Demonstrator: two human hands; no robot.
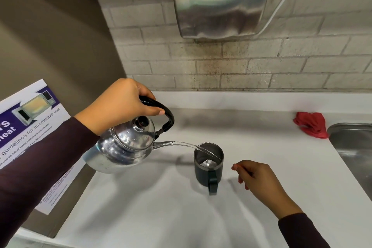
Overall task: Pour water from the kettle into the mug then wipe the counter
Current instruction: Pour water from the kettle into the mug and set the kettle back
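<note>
My left hand (124, 102) grips the black handle of a shiny steel kettle (122, 147), which is tilted to the right above the white counter (161, 207). A stream of water runs from its spout into a dark mug (208, 169) with a steel inside and its handle facing me. Some water shows at the mug's bottom. My right hand (259, 181) hovers just right of the mug, fingers loosely apart, holding nothing and not touching it. A crumpled red cloth (311, 125) lies at the back right of the counter.
A steel sink (354, 147) is set into the counter at the right edge, beside the cloth. A steel dispenser (219, 4) hangs on the tiled wall above. A microwave guideline poster (30, 127) covers the left side panel.
</note>
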